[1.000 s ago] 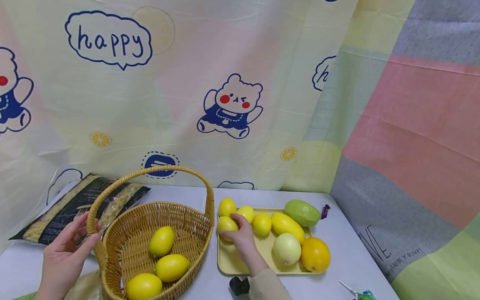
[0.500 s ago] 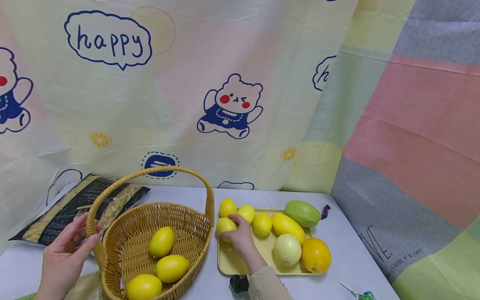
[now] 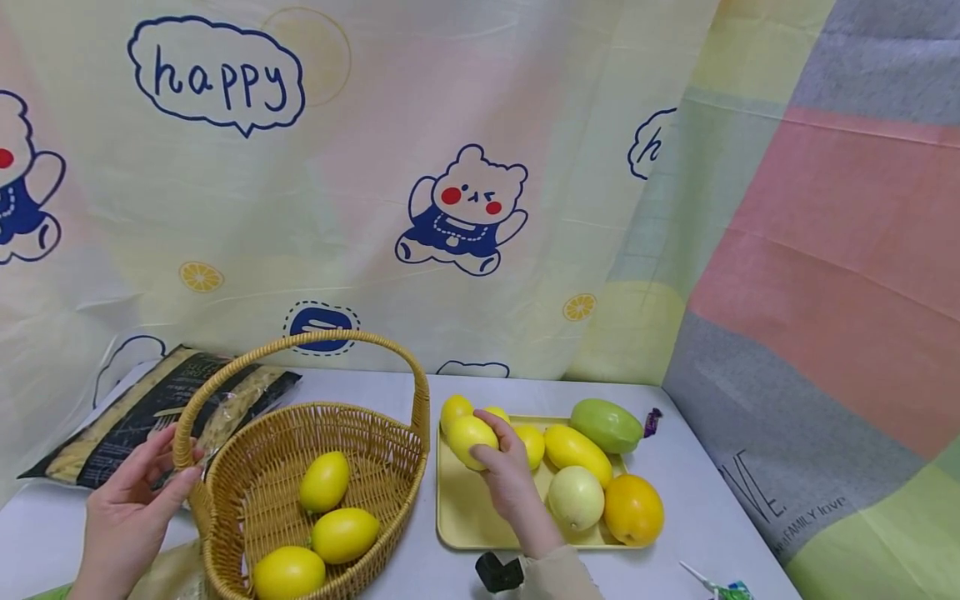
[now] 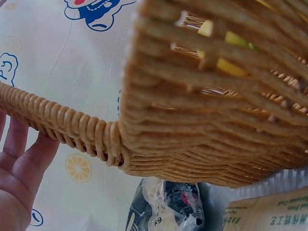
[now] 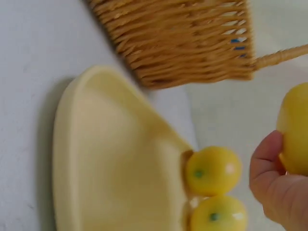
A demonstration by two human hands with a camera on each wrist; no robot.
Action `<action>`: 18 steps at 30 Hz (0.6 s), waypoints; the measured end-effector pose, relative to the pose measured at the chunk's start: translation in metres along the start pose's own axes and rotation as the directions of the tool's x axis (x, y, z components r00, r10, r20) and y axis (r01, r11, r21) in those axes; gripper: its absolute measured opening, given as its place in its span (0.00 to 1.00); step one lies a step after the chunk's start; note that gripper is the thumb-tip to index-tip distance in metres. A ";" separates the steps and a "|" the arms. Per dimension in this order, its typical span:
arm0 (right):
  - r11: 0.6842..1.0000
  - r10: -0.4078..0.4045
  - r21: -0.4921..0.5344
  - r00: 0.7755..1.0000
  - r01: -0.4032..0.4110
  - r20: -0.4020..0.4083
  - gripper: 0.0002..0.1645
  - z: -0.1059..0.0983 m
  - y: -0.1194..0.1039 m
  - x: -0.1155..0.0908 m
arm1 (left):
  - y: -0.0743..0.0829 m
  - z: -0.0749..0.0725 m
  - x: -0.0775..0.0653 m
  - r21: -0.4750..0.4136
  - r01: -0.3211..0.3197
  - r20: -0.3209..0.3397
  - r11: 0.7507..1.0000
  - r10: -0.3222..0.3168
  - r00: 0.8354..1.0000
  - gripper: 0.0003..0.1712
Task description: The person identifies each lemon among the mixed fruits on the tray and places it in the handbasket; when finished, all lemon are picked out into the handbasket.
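In the head view, my left hand (image 3: pixel 131 508) grips the left base of the handle (image 3: pixel 315 336) of a wicker basket (image 3: pixel 225 500). Three lemons (image 3: pixel 345 536) lie inside it. My right hand (image 3: pixel 516 483) holds another lemon (image 3: pixel 470 442) between thumb and fingers, raised over the left part of a pale yellow tray (image 3: pixel 468 529). Behind it are more lemons (image 3: pixel 456 408), partly hidden by the hand. The right wrist view shows the held lemon (image 5: pixel 296 130) cut off at the edge, with two lemons (image 5: pixel 213 171) by the tray's far rim.
The tray also bears a long yellow fruit (image 3: pixel 577 454), a pale round fruit (image 3: pixel 575 498), an orange (image 3: pixel 633 510) and a green fruit (image 3: pixel 606 425). A pasta bag (image 3: pixel 127 425) lies behind the basket. A lollipop (image 3: pixel 731 590) and a purple-wrapped candy (image 3: pixel 652 422) lie right.
My right hand has lifted the lemon from the tray's back left corner and moved slightly right with it. The left hand and basket have stayed still.
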State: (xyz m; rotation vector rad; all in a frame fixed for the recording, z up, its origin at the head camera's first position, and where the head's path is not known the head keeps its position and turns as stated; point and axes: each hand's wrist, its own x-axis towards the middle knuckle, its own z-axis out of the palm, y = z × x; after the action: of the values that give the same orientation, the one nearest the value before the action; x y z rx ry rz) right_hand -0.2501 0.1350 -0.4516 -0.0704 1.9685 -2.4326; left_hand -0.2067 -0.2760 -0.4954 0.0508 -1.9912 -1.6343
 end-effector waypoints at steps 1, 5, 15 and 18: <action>1.000 -0.008 0.012 1.000 0.007 0.019 0.37 0.000 -0.004 -0.002 | 0.000 0.000 0.000 -0.001 -0.004 0.000 1.000 0.004 1.000 0.34; 0.996 -0.036 0.081 0.993 0.027 0.110 0.33 0.004 -0.017 -0.011 | 0.001 0.000 0.000 -0.025 -0.009 0.005 1.000 0.009 1.000 0.34; 0.988 -0.104 0.155 0.857 0.028 0.504 0.28 0.037 -0.024 -0.027 | 0.001 -0.001 0.000 -0.051 -0.008 0.013 0.999 0.008 1.000 0.34; 0.992 -0.082 0.124 0.803 0.011 0.590 0.28 0.055 -0.018 -0.027 | 0.001 -0.001 0.001 -0.050 -0.008 0.012 0.999 0.009 1.000 0.34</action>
State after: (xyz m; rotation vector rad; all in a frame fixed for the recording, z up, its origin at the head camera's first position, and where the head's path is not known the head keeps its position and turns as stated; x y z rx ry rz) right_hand -0.2202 0.0857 -0.4228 -0.7884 1.5481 -2.1581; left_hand -0.2065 -0.2768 -0.4943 0.0132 -1.9559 -1.6825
